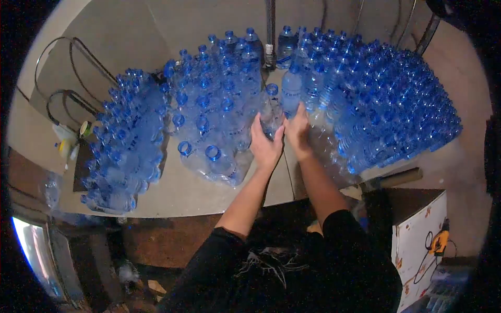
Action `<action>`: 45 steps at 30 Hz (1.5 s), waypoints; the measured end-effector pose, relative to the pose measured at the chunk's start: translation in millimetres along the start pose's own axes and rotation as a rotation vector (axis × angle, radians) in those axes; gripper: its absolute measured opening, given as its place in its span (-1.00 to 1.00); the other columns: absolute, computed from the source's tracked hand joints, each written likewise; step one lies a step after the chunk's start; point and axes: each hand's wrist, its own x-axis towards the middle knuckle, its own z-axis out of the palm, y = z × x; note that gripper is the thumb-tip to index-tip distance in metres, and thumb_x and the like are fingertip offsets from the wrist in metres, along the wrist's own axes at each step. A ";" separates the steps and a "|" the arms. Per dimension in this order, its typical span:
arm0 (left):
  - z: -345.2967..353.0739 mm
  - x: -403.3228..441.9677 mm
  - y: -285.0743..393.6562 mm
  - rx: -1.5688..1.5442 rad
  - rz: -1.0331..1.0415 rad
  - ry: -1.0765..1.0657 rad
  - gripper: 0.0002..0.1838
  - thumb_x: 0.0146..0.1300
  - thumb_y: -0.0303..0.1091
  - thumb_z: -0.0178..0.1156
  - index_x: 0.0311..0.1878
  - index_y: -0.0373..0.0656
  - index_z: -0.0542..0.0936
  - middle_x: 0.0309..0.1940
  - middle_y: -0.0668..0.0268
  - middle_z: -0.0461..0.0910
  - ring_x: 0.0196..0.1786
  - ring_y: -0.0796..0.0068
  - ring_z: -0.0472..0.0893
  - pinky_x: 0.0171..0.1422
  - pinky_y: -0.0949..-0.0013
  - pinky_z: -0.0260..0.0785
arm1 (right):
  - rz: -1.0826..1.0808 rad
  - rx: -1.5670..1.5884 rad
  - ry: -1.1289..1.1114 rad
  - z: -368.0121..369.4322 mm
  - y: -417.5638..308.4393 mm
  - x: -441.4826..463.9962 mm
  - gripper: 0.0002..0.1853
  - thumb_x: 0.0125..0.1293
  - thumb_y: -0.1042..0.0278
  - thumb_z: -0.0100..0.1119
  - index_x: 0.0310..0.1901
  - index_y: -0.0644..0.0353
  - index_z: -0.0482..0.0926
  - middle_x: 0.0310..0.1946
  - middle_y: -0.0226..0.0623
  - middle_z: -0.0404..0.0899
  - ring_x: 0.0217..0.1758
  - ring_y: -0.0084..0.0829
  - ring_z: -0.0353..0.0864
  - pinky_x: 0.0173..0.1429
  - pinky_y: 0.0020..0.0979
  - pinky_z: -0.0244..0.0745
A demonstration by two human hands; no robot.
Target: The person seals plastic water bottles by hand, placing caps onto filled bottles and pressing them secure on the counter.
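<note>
A clear plastic bottle [271, 108] with an open blue neck stands upright on the table, and my left hand [266, 146] is closed around its lower part. Close to its right is a fuller-looking, bluish plastic bottle [291, 89] with a blue top. My right hand [298, 130] has its fingers against the lower part of that second bottle, which they partly hide. Left of my hands stands a wrapped group of empty bottles [214, 125] with open blue necks.
A dense block of blue-topped bottles [402, 104] fills the right of the pale table [209, 201]. Another row of bottles [122, 141] stands at the left. Behind are a vertical pole [270, 31] and hoses [70, 68]. A white box [420, 245] stands below right.
</note>
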 end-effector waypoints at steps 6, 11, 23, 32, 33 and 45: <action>-3.2 -0.2 -1.5 -0.005 -0.004 -0.018 -0.12 0.12 -0.02 0.42 0.40 -0.25 0.27 0.23 -0.07 0.44 0.27 -0.10 0.45 0.30 0.05 0.35 | -0.176 0.081 0.077 3.0 5.0 -4.3 -0.29 0.00 0.45 0.42 0.20 0.51 0.34 -0.09 0.24 0.56 -0.02 0.17 0.56 0.11 -0.10 0.48; -10.3 2.8 7.5 -0.027 -0.083 -0.081 -0.12 0.12 -0.03 0.42 0.41 -0.22 0.27 0.25 -0.06 0.42 0.28 -0.11 0.44 0.33 0.04 0.33 | -0.178 0.056 0.080 7.1 11.3 -1.7 -0.25 0.02 0.29 0.51 0.19 0.48 0.34 -0.10 0.23 0.56 -0.03 0.21 0.55 0.11 -0.02 0.47; -1.4 0.4 -0.6 -0.010 -0.027 -0.036 -0.10 0.09 -0.01 0.42 0.39 -0.32 0.29 0.26 -0.09 0.42 0.30 -0.08 0.43 0.38 0.08 0.27 | 0.096 -0.013 -0.056 -13.9 -15.3 -0.4 -0.23 0.10 0.24 0.42 0.28 0.41 0.27 -0.05 0.24 0.54 0.06 0.22 0.52 0.12 0.02 0.48; -3.0 0.6 -0.9 -0.025 -0.025 -0.026 -0.12 0.08 -0.04 0.45 0.35 -0.37 0.31 0.23 -0.13 0.43 0.28 -0.11 0.44 0.38 0.07 0.26 | 0.246 -0.232 -0.128 -13.7 -32.0 13.7 -0.26 0.05 0.21 0.43 0.22 0.35 0.33 -0.12 0.14 0.61 -0.05 0.18 0.61 0.03 0.03 0.54; -4.1 0.9 0.1 -0.023 -0.016 -0.024 -0.12 0.08 -0.04 0.45 0.35 -0.36 0.32 0.23 -0.13 0.43 0.27 -0.11 0.44 0.38 0.08 0.27 | 0.227 -0.217 -0.113 -15.0 -33.7 14.3 -0.26 0.05 0.18 0.45 0.20 0.35 0.34 -0.15 0.14 0.62 -0.08 0.18 0.62 0.02 0.04 0.54; -0.5 4.0 -3.9 -0.099 -0.035 -0.001 -0.16 0.06 -0.02 0.45 0.32 -0.32 0.38 0.16 -0.09 0.52 0.22 -0.09 0.50 0.33 0.07 0.31 | 0.083 -0.044 -0.170 -19.9 -3.1 10.2 -0.18 0.04 0.03 0.50 0.18 0.44 0.34 -0.15 0.23 0.62 -0.10 0.23 0.61 0.04 0.02 0.52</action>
